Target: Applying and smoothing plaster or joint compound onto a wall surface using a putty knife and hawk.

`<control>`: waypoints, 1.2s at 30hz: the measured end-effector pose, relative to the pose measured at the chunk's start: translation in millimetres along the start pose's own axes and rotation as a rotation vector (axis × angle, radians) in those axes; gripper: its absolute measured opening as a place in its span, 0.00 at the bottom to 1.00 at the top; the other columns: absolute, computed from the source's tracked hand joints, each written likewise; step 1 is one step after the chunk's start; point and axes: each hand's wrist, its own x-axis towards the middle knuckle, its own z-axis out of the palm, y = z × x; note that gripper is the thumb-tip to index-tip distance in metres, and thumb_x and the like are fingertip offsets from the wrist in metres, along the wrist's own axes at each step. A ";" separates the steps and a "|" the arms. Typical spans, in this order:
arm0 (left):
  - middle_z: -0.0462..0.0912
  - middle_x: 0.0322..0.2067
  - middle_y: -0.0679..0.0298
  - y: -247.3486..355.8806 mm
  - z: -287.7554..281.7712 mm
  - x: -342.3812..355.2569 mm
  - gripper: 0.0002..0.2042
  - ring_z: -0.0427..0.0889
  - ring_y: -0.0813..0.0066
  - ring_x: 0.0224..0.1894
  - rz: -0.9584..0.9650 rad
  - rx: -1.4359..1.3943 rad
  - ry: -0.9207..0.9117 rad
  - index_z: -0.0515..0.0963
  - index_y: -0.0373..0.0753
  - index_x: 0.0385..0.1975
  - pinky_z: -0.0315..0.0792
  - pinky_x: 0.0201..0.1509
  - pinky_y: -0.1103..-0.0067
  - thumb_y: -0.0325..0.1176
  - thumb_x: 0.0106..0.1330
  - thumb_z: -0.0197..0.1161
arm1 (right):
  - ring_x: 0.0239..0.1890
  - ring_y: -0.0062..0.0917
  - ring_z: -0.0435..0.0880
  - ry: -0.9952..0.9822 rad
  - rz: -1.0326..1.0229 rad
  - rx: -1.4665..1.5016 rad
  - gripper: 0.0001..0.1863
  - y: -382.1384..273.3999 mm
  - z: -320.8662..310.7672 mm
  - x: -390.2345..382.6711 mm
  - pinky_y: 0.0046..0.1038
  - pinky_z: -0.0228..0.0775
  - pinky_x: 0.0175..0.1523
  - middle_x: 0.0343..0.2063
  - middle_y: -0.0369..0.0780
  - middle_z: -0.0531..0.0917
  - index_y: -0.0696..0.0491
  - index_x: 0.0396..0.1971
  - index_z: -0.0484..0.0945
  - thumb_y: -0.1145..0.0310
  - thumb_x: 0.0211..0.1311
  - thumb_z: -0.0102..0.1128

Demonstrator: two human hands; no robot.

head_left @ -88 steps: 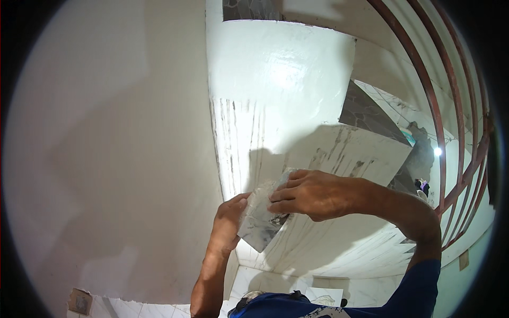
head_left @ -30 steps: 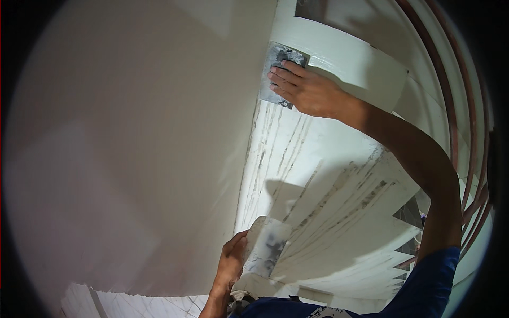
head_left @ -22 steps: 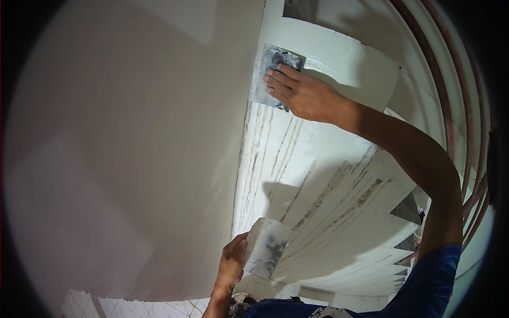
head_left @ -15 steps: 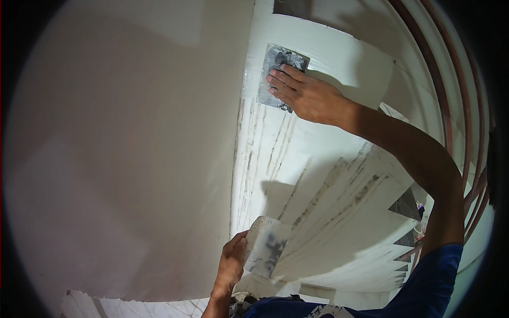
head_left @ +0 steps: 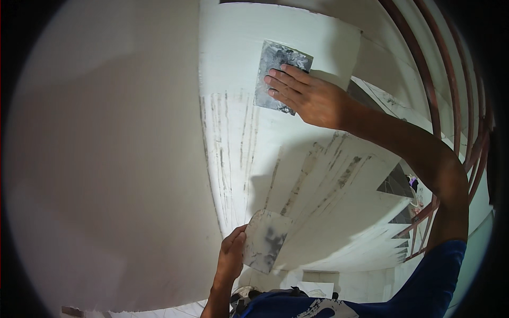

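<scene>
My right hand (head_left: 323, 102) is closed on a rectangular plastering trowel (head_left: 269, 74), fingers laid over its plate. The trowel, smeared grey and white, lies against the upper part of a white plastered surface (head_left: 228, 53). Lower down, at the left, my left hand (head_left: 231, 253) grips a second flat rectangular plate (head_left: 265, 246) by its left edge. That plate looks like another plastering trowel, pale with dark grey smudges; its handle is hidden. Between the two hands the white surface carries long dark streaks (head_left: 305, 180) and bare-looking strips, while the part around the upper trowel looks smooth.
A broad beige wall (head_left: 116, 159) meets the white surface along its left edge. Reddish-brown railing bars (head_left: 424, 69) curve down the right side, behind my right arm. Dark triangular stair-side patches (head_left: 395, 182) line the right edge. White marbled flooring (head_left: 366, 286) shows at the bottom.
The view has shifted, so the white surface appears further left. The right-hand trowel has slid rightward across it, away from the beige wall. My left hand keeps its hold on its plate.
</scene>
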 end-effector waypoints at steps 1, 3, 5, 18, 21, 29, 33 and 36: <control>0.81 0.47 0.56 3.0 -3.3 3.4 0.19 0.80 0.75 0.47 -0.014 -0.006 -0.018 0.70 0.25 0.59 0.73 0.55 0.80 0.31 0.75 0.43 | 0.69 0.35 0.67 0.023 -0.008 0.014 0.24 0.9 -1.8 -0.3 0.39 0.52 0.77 0.64 0.45 0.73 0.58 0.57 0.77 0.70 0.59 0.57; 0.81 0.47 0.56 10.1 -7.4 10.1 0.19 0.80 0.76 0.47 -0.043 -0.016 -0.061 0.70 0.26 0.59 0.73 0.55 0.80 0.31 0.75 0.43 | 0.68 0.35 0.68 0.042 -0.011 0.023 0.24 3.5 -5.1 -1.3 0.39 0.54 0.76 0.63 0.45 0.74 0.59 0.56 0.78 0.70 0.57 0.59; 0.81 0.47 0.56 14.7 -10.8 16.0 0.19 0.80 0.76 0.47 -0.067 -0.027 -0.094 0.70 0.26 0.59 0.73 0.54 0.80 0.31 0.75 0.43 | 0.67 0.35 0.69 0.071 -0.017 0.033 0.24 4.9 -6.4 -3.0 0.39 0.55 0.75 0.61 0.45 0.76 0.59 0.54 0.79 0.71 0.55 0.60; 0.81 0.47 0.57 9.1 -11.6 24.0 0.20 0.80 0.76 0.47 -0.123 0.032 -0.140 0.70 0.26 0.60 0.73 0.54 0.80 0.32 0.75 0.44 | 0.69 0.35 0.67 -0.223 0.129 0.216 0.25 8.9 -78.2 -105.7 0.41 0.51 0.76 0.62 0.46 0.73 0.59 0.59 0.73 0.72 0.61 0.56; 0.81 0.47 0.57 12.5 -17.8 22.6 0.20 0.80 0.76 0.47 -0.093 0.065 -0.112 0.71 0.27 0.59 0.72 0.54 0.80 0.32 0.75 0.44 | 0.68 0.35 0.69 -0.090 0.105 0.193 0.24 14.2 -90.2 -78.7 0.43 0.51 0.76 0.62 0.45 0.74 0.58 0.59 0.73 0.70 0.62 0.55; 0.81 0.46 0.58 26.6 -21.2 -11.1 0.20 0.79 0.77 0.47 -0.071 0.039 -0.003 0.72 0.27 0.59 0.71 0.54 0.81 0.34 0.75 0.45 | 0.69 0.31 0.67 0.229 -0.071 -0.028 0.24 45.5 -13.6 78.1 0.41 0.50 0.77 0.64 0.41 0.72 0.54 0.62 0.71 0.71 0.66 0.51; 0.82 0.42 0.58 21.9 -38.9 -32.6 0.19 0.80 0.77 0.41 -0.026 0.084 0.164 0.74 0.27 0.56 0.73 0.47 0.81 0.33 0.73 0.46 | 0.72 0.29 0.62 0.144 -0.076 -0.052 0.24 51.4 13.2 120.0 0.40 0.45 0.79 0.67 0.39 0.69 0.52 0.64 0.70 0.71 0.67 0.49; 0.82 0.38 0.59 21.2 -46.4 -42.8 0.19 0.80 0.78 0.33 -0.029 0.021 0.255 0.75 0.27 0.55 0.73 0.37 0.81 0.32 0.72 0.46 | 0.72 0.28 0.62 0.160 -0.070 -0.063 0.24 60.1 26.1 126.8 0.39 0.44 0.79 0.67 0.38 0.69 0.51 0.64 0.70 0.70 0.68 0.48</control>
